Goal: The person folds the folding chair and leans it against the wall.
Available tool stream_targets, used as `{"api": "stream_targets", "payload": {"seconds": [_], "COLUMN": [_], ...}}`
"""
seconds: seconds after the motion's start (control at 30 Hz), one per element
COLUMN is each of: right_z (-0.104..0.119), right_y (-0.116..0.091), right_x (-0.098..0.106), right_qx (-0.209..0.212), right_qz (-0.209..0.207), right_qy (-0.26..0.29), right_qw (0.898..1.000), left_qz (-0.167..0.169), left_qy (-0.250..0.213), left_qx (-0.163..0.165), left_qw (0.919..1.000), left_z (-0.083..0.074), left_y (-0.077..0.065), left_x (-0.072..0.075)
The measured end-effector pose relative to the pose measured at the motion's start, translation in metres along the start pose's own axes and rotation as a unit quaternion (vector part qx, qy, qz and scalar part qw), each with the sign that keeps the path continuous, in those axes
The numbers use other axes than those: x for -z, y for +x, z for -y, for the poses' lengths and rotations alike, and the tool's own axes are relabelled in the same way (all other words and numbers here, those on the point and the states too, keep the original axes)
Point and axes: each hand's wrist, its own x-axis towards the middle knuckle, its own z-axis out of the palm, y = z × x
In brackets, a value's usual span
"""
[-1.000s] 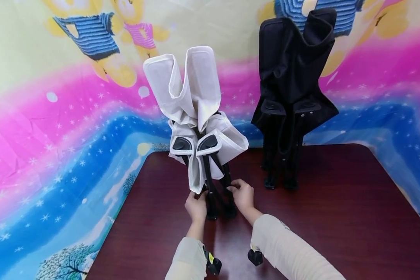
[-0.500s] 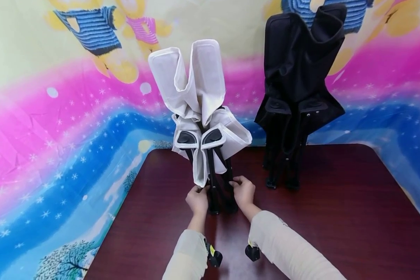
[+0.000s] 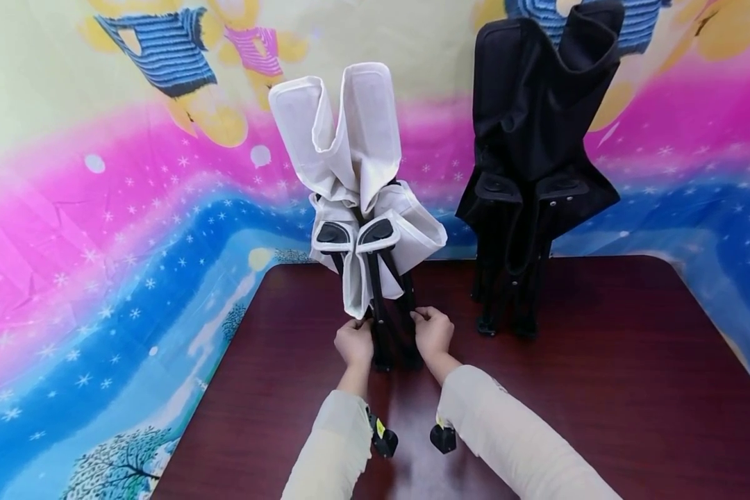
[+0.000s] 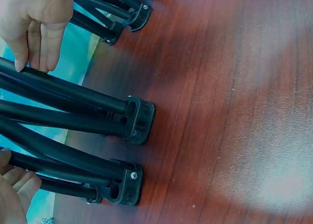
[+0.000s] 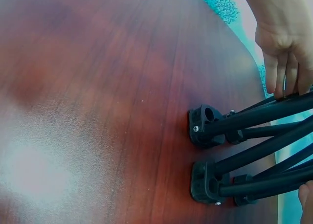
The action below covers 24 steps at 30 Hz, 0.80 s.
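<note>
A folded white folding chair (image 3: 375,139) stands upright on the table, its fabric bunched above black legs (image 4: 58,119). My left hand (image 3: 355,344) holds the legs low on the left side, fingers curled at a tube. On the right side my right hand (image 3: 434,332) grips the legs at about the same height. In the right wrist view, the left hand (image 5: 286,45) is at the upper tube and only a bit of the right hand (image 5: 307,204) shows. The chair's black plastic feet (image 5: 203,126) are at the tabletop. Parts of the fingertips are hidden behind the tubes.
A folded black folding chair (image 3: 531,118) stands upright to the right, near the back of the dark red table (image 3: 612,389). Behind the table hangs a colourful cartoon backdrop (image 3: 131,180). Black devices (image 3: 384,441) are strapped at both wrists.
The white chair has moved away from me toward the back of the table, both hands travelling with it and keeping their hold. The black chair stays in place; the head view has shifted slightly.
</note>
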Motion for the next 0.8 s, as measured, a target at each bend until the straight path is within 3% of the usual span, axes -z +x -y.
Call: {"api": "stream_targets", "payload": {"seconds": [0.37, 0.57, 0.8], "right_z": [0.008, 0.014, 0.016], "right_y": [0.009, 0.019, 0.02], "right_x": [0.0, -0.002, -0.003], "right_qx": [-0.017, -0.058, -0.078], "right_qz": [0.066, 0.122, 0.132], "right_qy": [-0.033, -0.019, -0.028], "right_qw": [0.997, 0.991, 0.988], "left_qz": [0.022, 0.038, 0.049], "left_qy": [-0.014, -0.002, 0.005], "left_qx": [0.009, -0.006, -0.003], "left_qw": [0.9996, 0.9993, 0.9988], "left_z": [-0.008, -0.013, -0.014], "left_y": [0.003, 0.007, 0.006], "left_x": [-0.004, -0.004, -0.006]}}
